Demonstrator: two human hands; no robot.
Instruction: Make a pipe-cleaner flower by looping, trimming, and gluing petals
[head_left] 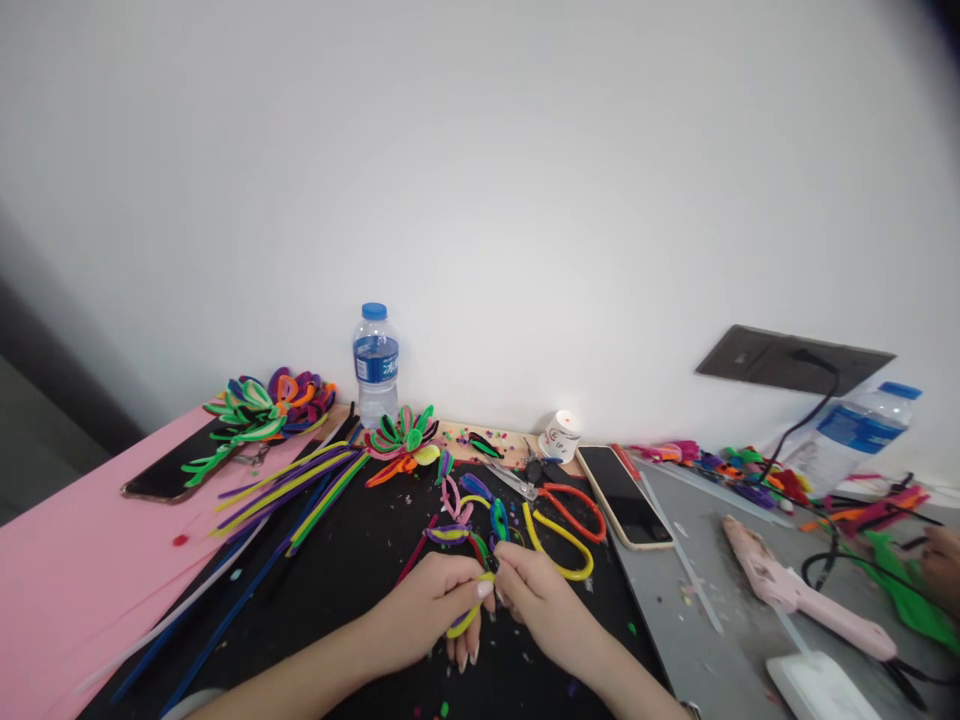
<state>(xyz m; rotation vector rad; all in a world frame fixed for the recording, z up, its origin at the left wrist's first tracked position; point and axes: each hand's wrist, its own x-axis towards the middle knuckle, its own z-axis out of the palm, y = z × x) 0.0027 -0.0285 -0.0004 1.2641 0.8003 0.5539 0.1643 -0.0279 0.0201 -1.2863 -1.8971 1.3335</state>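
Observation:
In front of me, over the black mat, my left hand pinches a yellow-and-purple pipe cleaner loop between thumb and fingers. My right hand is closed right beside it, its fingertips pressed together by the join of a colourful pipe cleaner piece. That piece has several looped petals in pink, purple, yellow, green and blue, spreading beyond my fingers. What exactly sits between the right fingertips is partly hidden. Just past my right hand lie a bent yellow pipe cleaner and scissors with orange-red handles.
Loose pipe cleaners lie left, near a pipe cleaner flower and a water bottle. A phone, a pink glue gun with a cable, and another bottle are right. Another person's hand shows at the edge.

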